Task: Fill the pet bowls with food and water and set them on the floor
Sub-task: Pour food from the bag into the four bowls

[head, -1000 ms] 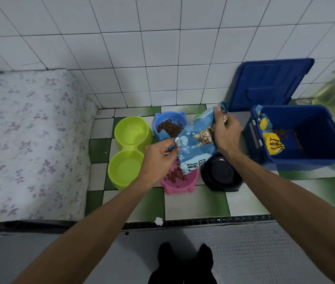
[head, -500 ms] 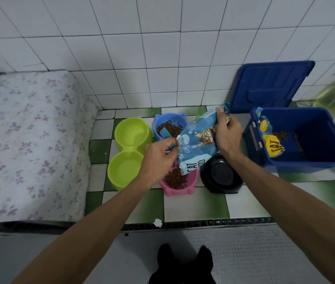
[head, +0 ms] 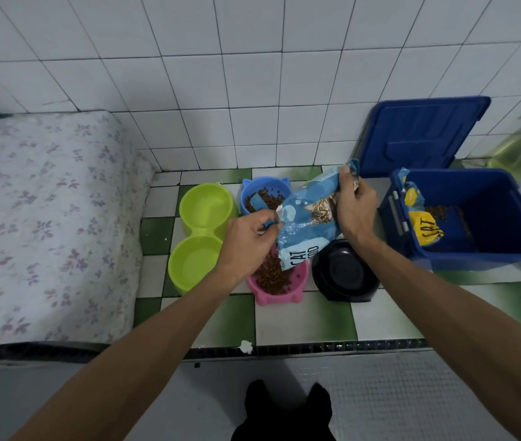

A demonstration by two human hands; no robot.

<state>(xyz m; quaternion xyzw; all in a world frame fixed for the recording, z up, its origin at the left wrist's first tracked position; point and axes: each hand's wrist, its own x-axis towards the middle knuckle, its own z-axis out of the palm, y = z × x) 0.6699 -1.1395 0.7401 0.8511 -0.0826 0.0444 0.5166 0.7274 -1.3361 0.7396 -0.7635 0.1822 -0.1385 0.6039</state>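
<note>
More kibble (head: 271,275) lies in the pink bowl (head: 279,299) than a second ago. The cat food bag (head: 308,218) tilts just above it, the left hand (head: 246,240) pinching its lower corner and the right hand (head: 356,208) gripping its top. Around the pink bowl on the floor are a green double bowl (head: 186,198) to the left, a kibble-filled blue bowl (head: 252,183) behind, a black bowl (head: 345,272) to the right, and beyond that a blue bin (head: 507,249) holding a yellow bag (head: 426,230).

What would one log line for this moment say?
left hand: pinches cat food bag lower corner | right hand: grips its top | pink bowl: kibble, under bag | blue bowl: holds kibble | black bowl: empty
</note>
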